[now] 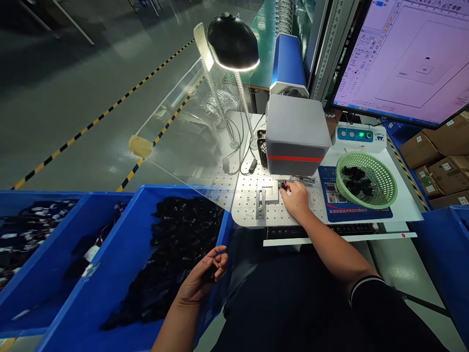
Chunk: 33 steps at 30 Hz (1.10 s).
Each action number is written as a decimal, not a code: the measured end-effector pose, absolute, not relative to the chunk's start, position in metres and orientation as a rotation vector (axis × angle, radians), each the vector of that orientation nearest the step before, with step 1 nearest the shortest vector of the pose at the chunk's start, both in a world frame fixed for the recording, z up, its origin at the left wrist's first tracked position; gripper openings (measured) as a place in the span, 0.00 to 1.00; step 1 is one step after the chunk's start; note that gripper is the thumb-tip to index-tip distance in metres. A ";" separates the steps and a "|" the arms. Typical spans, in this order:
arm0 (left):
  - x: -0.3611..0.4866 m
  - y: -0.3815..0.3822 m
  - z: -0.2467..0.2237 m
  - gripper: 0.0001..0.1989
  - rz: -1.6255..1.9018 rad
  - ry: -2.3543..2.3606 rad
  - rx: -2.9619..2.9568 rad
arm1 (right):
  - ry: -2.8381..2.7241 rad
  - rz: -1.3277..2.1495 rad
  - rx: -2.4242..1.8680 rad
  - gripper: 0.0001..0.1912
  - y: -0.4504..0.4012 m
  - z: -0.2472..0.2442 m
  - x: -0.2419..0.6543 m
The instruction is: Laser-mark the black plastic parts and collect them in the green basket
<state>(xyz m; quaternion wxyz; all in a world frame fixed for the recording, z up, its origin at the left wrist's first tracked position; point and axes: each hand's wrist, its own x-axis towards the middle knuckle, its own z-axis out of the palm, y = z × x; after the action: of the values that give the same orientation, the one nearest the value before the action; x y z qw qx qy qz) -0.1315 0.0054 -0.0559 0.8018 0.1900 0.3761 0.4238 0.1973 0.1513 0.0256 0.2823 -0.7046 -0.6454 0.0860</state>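
From afar I watch the right hand [296, 200] pinch a black part [282, 185] at its far left, the left hand [200, 277] curled around a dark piece [209, 274]

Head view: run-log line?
left hand: holding something dark by blue bin; right hand: holding small black part over perforated plate; green basket: black parts

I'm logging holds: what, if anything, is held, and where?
Right grip: small black rounded part, by its side. Left grip: small dark piece, exact hold hidden.
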 end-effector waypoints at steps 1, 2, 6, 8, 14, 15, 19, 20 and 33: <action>-0.131 0.005 -0.055 0.21 0.908 0.806 0.402 | -1.728 0.238 -1.885 0.09 0.150 0.027 0.198; -0.131 0.005 -0.055 0.20 0.907 0.803 0.396 | -1.727 0.247 -1.885 0.10 0.149 0.028 0.199; -0.131 0.005 -0.051 0.21 0.882 0.801 0.375 | -1.707 0.267 -1.899 0.13 0.143 0.029 0.205; -0.133 0.004 -0.049 0.20 0.863 0.812 0.362 | -1.698 0.272 -1.902 0.12 0.141 0.029 0.208; -0.136 0.004 -0.047 0.20 0.867 0.784 0.333 | -1.732 0.253 -1.840 0.11 0.121 0.032 0.214; -0.136 0.004 -0.047 0.20 0.873 0.784 0.326 | -1.755 0.249 -1.801 0.10 0.112 0.034 0.214; -0.137 0.004 -0.047 0.20 0.888 0.781 0.304 | -1.853 0.261 -1.578 0.08 0.056 0.039 0.218; -0.136 0.005 -0.046 0.21 0.888 0.776 0.304 | -1.877 0.283 -1.536 0.08 0.040 0.039 0.219; -0.135 0.005 -0.049 0.18 0.846 0.810 0.336 | -2.075 0.465 -1.548 0.13 -0.020 0.019 0.238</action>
<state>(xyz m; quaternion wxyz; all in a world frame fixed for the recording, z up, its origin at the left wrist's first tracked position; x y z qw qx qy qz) -0.1349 0.0054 -0.0488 0.8202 0.1577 0.3802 0.3974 0.2378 -0.0201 0.0193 0.2527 -0.5695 -0.7633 0.1709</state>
